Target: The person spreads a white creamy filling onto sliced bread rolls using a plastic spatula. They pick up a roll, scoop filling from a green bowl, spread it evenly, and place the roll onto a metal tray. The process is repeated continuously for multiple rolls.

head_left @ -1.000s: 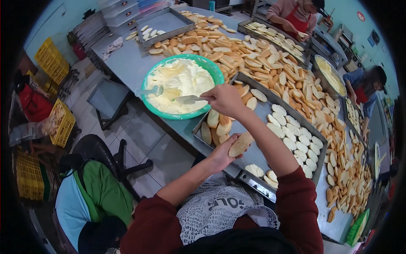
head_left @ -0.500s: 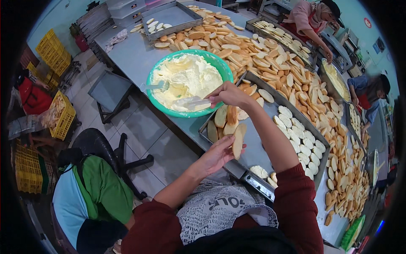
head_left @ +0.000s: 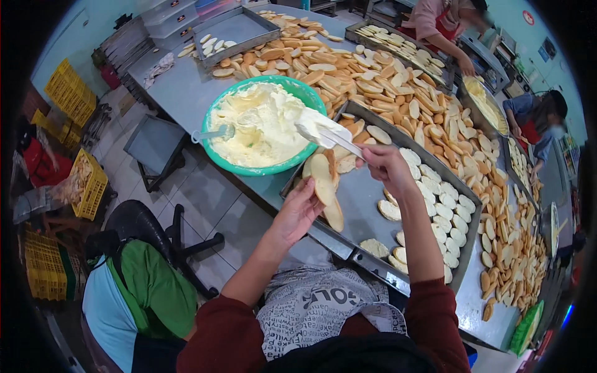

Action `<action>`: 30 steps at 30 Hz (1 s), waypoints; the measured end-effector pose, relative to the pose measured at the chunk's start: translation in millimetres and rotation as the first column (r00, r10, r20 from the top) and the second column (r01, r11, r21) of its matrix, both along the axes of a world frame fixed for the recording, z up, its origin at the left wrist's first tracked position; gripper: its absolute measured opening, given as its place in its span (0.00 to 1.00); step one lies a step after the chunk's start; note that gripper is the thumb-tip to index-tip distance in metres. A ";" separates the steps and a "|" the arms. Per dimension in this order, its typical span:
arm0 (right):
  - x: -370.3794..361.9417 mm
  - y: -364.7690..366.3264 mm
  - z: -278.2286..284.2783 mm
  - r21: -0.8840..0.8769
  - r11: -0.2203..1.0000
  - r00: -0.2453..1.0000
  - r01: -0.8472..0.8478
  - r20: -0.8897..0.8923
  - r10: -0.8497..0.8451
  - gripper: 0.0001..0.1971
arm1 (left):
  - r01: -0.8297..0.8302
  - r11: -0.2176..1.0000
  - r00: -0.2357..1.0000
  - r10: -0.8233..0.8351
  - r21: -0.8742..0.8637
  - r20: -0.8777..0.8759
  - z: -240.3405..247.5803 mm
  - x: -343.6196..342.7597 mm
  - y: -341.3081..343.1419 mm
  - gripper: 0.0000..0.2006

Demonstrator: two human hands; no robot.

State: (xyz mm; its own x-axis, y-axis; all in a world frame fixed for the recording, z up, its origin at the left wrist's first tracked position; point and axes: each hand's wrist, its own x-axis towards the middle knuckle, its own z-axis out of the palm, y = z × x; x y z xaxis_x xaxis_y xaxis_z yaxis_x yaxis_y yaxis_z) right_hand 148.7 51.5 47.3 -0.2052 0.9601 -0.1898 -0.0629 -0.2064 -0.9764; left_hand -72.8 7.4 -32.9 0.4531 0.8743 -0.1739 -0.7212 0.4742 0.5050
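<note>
My left hand [head_left: 295, 214] is closed on an oval bread slice [head_left: 323, 179], held up over the near left corner of a metal tray [head_left: 357, 208]. In my right hand [head_left: 387, 166] is a spatula [head_left: 343, 142], its blade loaded with pale cream [head_left: 308, 122] and raised just above the slice. To the left, a green bowl [head_left: 254, 169] holds a large mass of cream, with a light-blue-handled tool [head_left: 213, 133] resting in it. Rows of cream-coated slices [head_left: 443, 210] fill the tray's right side; plain slices [head_left: 334, 215] lie beside my left hand.
A large heap of bread slices [head_left: 398, 87] spreads over the metal table. An empty-centred tray [head_left: 245, 31] stands at the far left. Two co-workers [head_left: 435, 28] work across the table. A black chair [head_left: 140, 221] and yellow crates [head_left: 90, 186] are at the left.
My right hand has lifted the spatula out of the bowl with a lump of cream and brought it rightward and nearer. My left hand has raised and turned the bread slice leftward.
</note>
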 end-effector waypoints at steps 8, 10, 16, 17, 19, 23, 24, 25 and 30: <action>17.8 -106.1 -32.4 0.357 0.844 0.885 0.400 0.087 -0.456 0.11 | 0.106 0.994 0.994 -0.107 0.038 0.036 16.8 21.7 5.8 0.21; 16.8 -119.7 -46.4 0.507 0.738 0.836 0.444 0.062 -0.546 0.11 | 0.139 0.990 0.990 -0.140 0.033 0.033 20.7 32.5 5.4 0.21; 8.4 -133.2 -62.3 0.812 0.502 0.674 0.299 0.193 -0.713 0.18 | 0.181 0.981 0.979 -0.186 0.067 0.080 26.8 54.6 0.9 0.19; 8.4 -137.7 -64.2 0.837 0.479 0.635 0.263 0.224 -0.740 0.20 | 0.185 0.980 0.978 -0.191 0.073 0.086 29.3 57.0 0.7 0.19; 12.2 -138.8 -68.2 0.906 0.382 0.563 0.180 0.223 -0.796 0.25 | 0.166 0.985 0.980 -0.169 0.040 0.101 26.4 57.1 2.3 0.19; 28.6 -157.6 -48.8 0.902 0.431 0.483 0.006 0.375 -0.791 0.23 | 0.157 0.987 0.978 -0.160 0.030 0.133 17.4 50.8 9.2 0.17; 33.5 -163.1 -45.7 0.898 0.440 0.458 -0.018 0.398 -0.795 0.23 | 0.146 0.989 0.982 -0.149 0.033 0.114 17.4 49.9 9.8 0.17; 37.5 -167.8 -42.5 0.893 0.449 0.433 -0.042 0.421 -0.797 0.24 | 0.134 0.990 0.986 -0.137 0.037 0.095 17.5 49.2 10.4 0.17; 40.4 -181.5 -27.2 0.917 0.398 0.357 0.010 0.369 -0.858 0.27 | 0.121 0.989 0.993 -0.120 0.086 -0.010 16.5 55.3 7.4 0.19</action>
